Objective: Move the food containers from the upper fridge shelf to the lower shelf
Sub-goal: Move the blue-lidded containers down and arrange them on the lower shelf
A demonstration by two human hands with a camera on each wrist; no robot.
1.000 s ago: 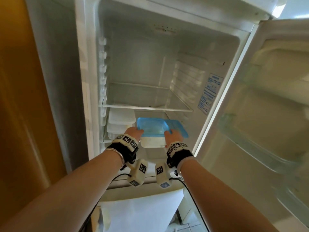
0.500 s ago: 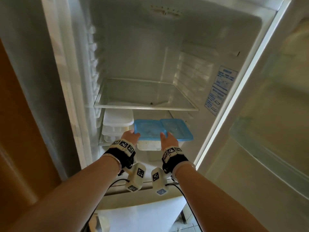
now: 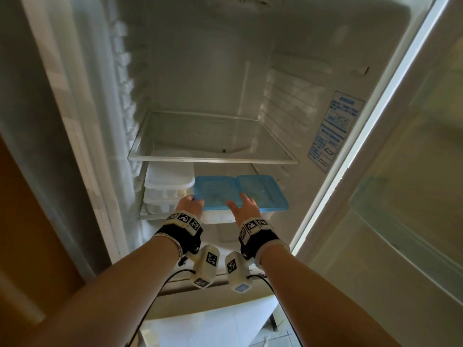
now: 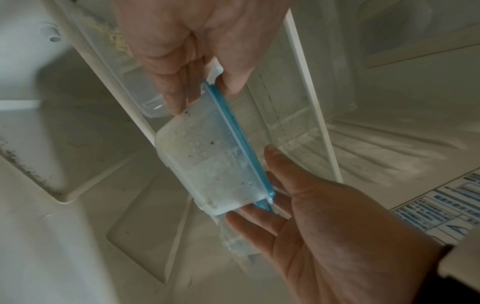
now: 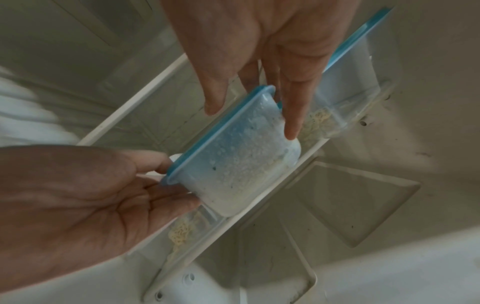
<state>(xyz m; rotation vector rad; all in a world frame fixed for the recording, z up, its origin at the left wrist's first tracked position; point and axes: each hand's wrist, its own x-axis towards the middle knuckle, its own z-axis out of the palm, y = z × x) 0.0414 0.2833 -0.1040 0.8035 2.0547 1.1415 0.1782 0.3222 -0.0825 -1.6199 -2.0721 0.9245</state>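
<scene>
Both hands bracket the blue-lidded box [image 3: 215, 196] at its ends to keep it level on the lower shelf [image 3: 150, 216]: left hand [image 3: 189, 202] clamped on lid and wall, right hand [image 3: 243, 206] loosening, fingers nearly straight. The upper shelf [image 3: 213, 160] is bare.

Head view looks up into the fridge [image 3: 200, 71]; both close wrist views share its blue-lidded container [image 4: 215, 164].
</scene>
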